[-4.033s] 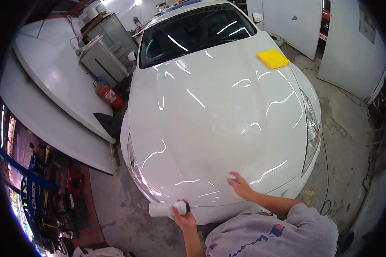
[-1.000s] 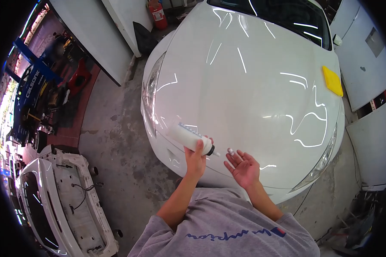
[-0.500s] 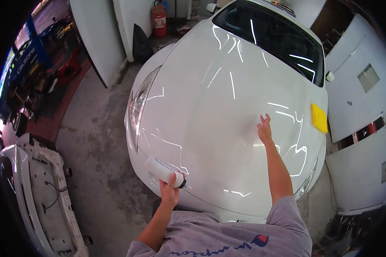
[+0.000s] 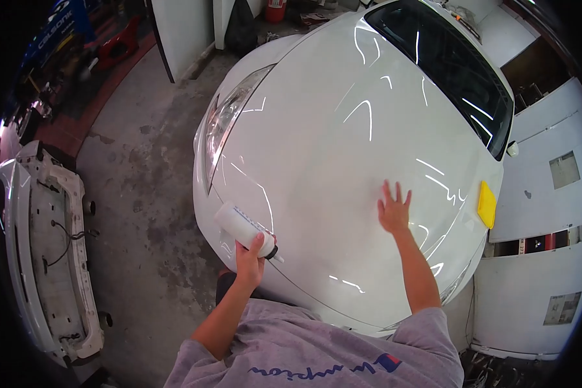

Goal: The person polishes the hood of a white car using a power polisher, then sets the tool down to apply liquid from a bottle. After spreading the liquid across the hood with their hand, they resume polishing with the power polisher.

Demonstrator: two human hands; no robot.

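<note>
My left hand (image 4: 249, 258) is wrapped around a white squeeze bottle (image 4: 238, 223) with a black cap, tilted with its nozzle toward the lower right, over the front left part of the hood. On the right side of the white car hood (image 4: 317, 161), my right hand (image 4: 394, 208) is spread palm down with its fingers apart and nothing in it. Whether the palm touches the paint cannot be told. A yellow cloth (image 4: 487, 205) lies at the hood's right edge.
A detached bumper (image 4: 77, 258) stands on the concrete floor (image 4: 142, 187) at the left. Behind the car's left side are a black bag (image 4: 240, 29) and a red cylinder (image 4: 275, 10). White panels (image 4: 530, 297) line the right side.
My right hand has opened from loosely curled fingers to spread ones and sits slightly lower in view. The camera view has turned and shifted. My left hand still holds the bottle.
</note>
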